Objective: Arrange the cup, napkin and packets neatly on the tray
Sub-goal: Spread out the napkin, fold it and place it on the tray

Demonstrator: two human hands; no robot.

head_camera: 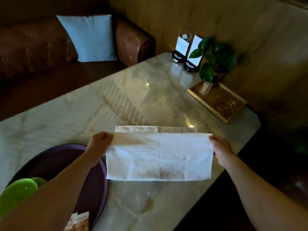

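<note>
Since the napkin [159, 155] needed folding, both hands' grips pinched its far corners, lifting that edge off the bench [150, 205].

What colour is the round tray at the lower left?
Dark purple tray, seen in the head view.

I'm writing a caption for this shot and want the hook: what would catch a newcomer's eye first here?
The white napkin stands out, stretched at mid-frame above the marble table, its ends pinched by the left hand and the right hand. At lower left, a dark purple tray holds a bright green cup and packets. A pale blue cushion glows on the brown sofa behind.
</note>
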